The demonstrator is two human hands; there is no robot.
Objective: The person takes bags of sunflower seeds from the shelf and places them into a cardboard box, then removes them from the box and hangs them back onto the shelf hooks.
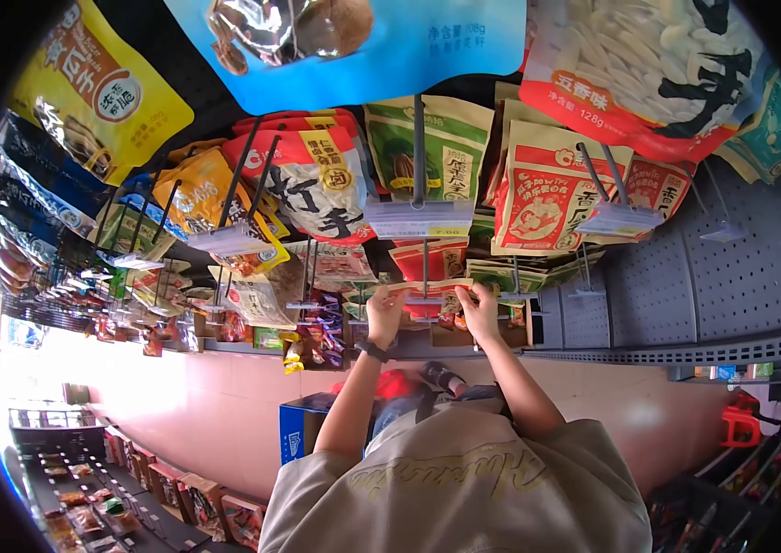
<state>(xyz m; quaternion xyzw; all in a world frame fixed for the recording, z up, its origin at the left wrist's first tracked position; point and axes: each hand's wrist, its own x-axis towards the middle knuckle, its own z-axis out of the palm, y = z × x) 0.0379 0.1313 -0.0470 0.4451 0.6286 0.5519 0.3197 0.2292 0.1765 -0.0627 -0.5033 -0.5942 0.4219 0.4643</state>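
This is a snack shop: bagged seeds and nuts (430,147) hang from hooks on a perforated metal display wall (653,276), price tags (418,219) sit at the hook ends, and more stocked shelving (105,488) stands across the tiled aisle (206,387).

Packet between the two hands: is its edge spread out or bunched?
Spread: the packet edge runs nearly straight from the left hand to the right hand. Whether the hook passes through it, I cannot tell.

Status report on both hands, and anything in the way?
Left hand and right hand pinching opposite ends of packet. Packet roughly level, seen nearly edge-on. Display hook crosses its middle in view; contact unclear.
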